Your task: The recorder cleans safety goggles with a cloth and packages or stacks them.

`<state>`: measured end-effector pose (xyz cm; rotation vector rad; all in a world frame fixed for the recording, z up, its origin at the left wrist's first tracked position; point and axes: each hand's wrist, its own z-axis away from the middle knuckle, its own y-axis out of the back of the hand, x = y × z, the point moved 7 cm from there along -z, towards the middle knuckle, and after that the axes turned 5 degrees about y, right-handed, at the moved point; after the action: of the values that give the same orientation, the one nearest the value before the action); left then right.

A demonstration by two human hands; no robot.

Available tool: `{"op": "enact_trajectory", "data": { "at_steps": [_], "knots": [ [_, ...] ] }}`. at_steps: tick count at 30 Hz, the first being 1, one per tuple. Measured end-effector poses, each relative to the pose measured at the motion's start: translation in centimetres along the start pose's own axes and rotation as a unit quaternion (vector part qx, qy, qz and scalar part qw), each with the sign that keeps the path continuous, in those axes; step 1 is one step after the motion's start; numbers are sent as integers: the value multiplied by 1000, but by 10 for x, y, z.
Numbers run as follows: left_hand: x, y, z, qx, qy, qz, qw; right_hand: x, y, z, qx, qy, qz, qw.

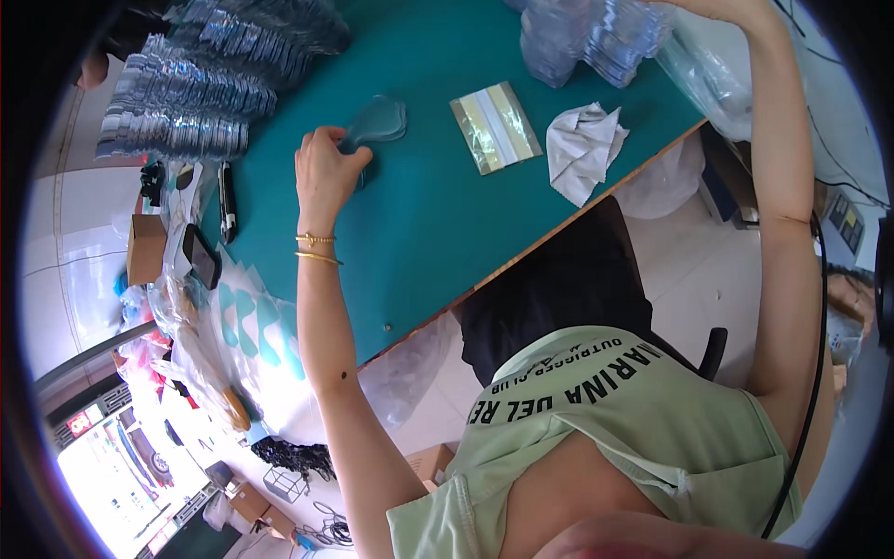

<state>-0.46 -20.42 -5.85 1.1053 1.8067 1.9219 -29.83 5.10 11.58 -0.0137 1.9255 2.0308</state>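
My left hand [328, 177], with two gold bracelets at its wrist, is on the left part of the green tabletop. Its fingers and thumb curl around the near end of a few thin, clear rounded plastic pieces [384, 119], which lie nearly flat. My right arm reaches far up along the right side. Only part of my right hand [722, 6] shows at the top edge, beside a stack of clear shaped plastic pieces [610, 42]; its fingers are cut off by the frame.
A flat yellow-and-silver packet [495, 129] and a crumpled white cloth [584, 149] lie mid-table. Long rows of stacked clear plastic pieces [177, 98] fill the far left. Near the left edge are a black-handled cutter [227, 203] and a phone [201, 256]. Plastic bags [710, 79] hang at the right.
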Motion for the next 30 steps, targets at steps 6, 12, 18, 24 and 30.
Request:
{"op": "enact_trajectory", "data": {
  "at_steps": [6, 12, 18, 24, 30],
  "knots": [
    [-5, 4, -3, -33, 11, 0, 999, -14, 1, -1, -61, 19, -4, 998],
    [-2, 19, 30, 70, -33, 11, 997, 2, -2, -4, -75, 25, -68, 995],
    [-2, 30, 67, 76, -1, 41, 996, -34, -7, 8, -160, 6, -96, 982],
    [-22, 19, 56, 16, 83, 111, 990, -5, -1, -4, -5, -59, 124, 991],
    [-6, 20, 71, 48, 42, 77, 995, -10, -1, -6, 26, -70, 140, 987]
  ]
}}
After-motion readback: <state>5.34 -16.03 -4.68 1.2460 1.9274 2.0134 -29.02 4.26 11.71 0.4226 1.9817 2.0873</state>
